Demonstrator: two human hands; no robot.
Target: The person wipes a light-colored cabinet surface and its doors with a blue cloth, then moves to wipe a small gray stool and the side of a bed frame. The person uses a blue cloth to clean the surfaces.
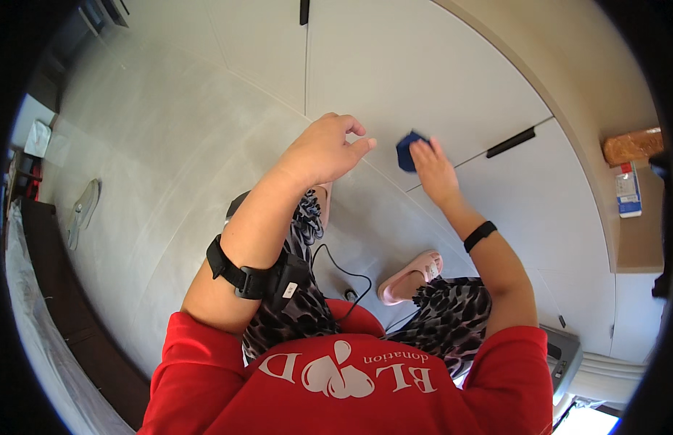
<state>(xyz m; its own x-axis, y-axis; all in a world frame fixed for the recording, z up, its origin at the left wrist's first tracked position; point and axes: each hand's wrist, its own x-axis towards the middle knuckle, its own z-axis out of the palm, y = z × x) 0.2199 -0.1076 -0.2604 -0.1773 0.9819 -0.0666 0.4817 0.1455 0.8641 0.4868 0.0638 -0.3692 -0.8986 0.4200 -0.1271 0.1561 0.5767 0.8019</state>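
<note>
Under the fingers of my right hand [434,171] is a small dark blue cloth [406,154], held against the lower part of a pale cabinet door [412,70]. Part of the cloth is hidden by those fingers. My left hand [331,148] hovers to the left of it, empty, with the thumb and curled forefinger apart. A black door handle [510,142] lies to the right of my right hand, along the gap between two doors.
Below me are my pink slippers [409,277], a red seat [358,318] and a loose black cable [363,277]. A grey slipper [85,206] lies on the grey floor [151,136] at left. On the counter [638,242] at right are an orange-brown package [632,147] and a small box [629,193].
</note>
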